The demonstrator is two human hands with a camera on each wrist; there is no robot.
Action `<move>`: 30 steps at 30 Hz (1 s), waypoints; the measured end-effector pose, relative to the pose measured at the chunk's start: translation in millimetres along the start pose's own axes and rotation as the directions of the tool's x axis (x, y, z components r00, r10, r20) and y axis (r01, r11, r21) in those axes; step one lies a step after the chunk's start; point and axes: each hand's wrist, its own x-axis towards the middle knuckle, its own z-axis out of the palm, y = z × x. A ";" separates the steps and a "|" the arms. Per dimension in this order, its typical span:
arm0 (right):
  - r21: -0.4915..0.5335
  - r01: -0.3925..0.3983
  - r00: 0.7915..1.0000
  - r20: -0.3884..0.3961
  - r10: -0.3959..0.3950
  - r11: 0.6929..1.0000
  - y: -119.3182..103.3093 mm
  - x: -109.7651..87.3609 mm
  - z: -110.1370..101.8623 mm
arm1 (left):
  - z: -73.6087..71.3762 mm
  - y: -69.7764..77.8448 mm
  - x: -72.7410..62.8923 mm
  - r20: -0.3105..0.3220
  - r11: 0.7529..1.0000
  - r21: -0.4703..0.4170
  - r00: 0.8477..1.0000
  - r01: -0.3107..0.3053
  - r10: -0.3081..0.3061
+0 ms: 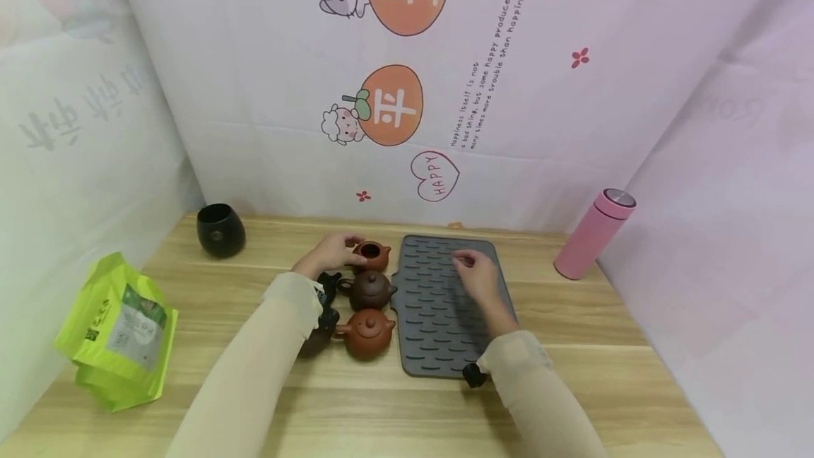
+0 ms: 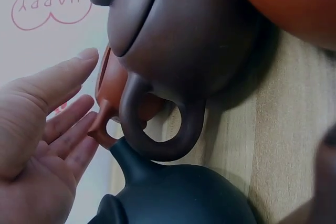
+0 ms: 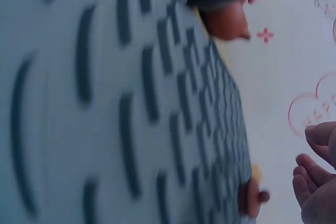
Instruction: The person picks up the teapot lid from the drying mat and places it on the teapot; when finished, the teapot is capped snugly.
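My left hand (image 1: 331, 254) is beside a small lidless reddish clay teapot (image 1: 376, 259), fingers extended near its handle. In the left wrist view, thumb and fingers are spread, with nothing between them. A dark brown lidded teapot (image 1: 371, 291) sits just in front of that pot, and a larger reddish teapot (image 1: 369, 334) nearer still. Over the grey ridged mat (image 1: 439, 302) hovers my right hand (image 1: 481, 278), its fingers loosely bent around nothing. A small reddish lid with a round knob (image 3: 252, 198) lies by the mat's far edge.
A blackish-green teapot (image 2: 184, 198) and another dark teapot (image 1: 314, 343) stand left of the row, partly behind my left sleeve. Further left are a black cup (image 1: 220, 232) and a lime-green bag (image 1: 121, 338). A pink thermos (image 1: 591, 235) stands at the back right.
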 end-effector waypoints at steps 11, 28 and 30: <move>-0.011 -0.175 0.984 0.021 0.176 0.984 32.9 5.7 -13.8 | 3.6 -13.5 4.9 -0.013 0.999 -0.052 1.000 -0.010 0.009; 0.012 -0.206 0.979 0.001 0.206 0.979 42.0 7.0 -4.8 | 8.6 -18.8 12.1 -0.030 0.997 -0.070 0.999 -0.013 0.011; 0.016 -0.215 0.977 -0.003 0.215 0.977 43.3 8.5 -3.5 | 8.3 -18.5 12.0 -0.033 0.997 -0.073 0.999 -0.013 0.010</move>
